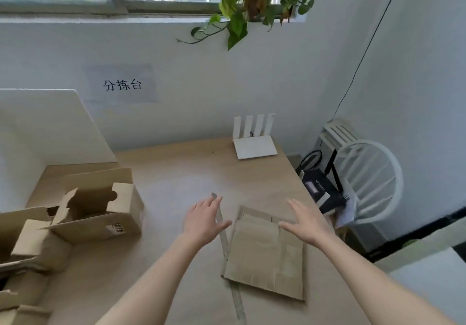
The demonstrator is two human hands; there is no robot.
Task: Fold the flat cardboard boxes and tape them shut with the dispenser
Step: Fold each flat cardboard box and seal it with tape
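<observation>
In the head view, a flat cardboard box (264, 256) is lying on the wooden table (176, 173), in front of the person and a little to the right. The left hand (205, 220) is hovering just left of the box with its fingers straight and spread, grasping nothing. The right hand (306, 223) is hovering over the far right corner of the box, also released, with the fingers spread. I cannot tell if either hand is touching the cardboard. A thin grey strip (223, 234) is lying along the left edge of the box, passing under the left hand. At the left, an opened cardboard box (106, 208) is standing among other torn cardboard pieces (27, 244). A white router (254, 140) is sitting at the far edge of the table.
</observation>
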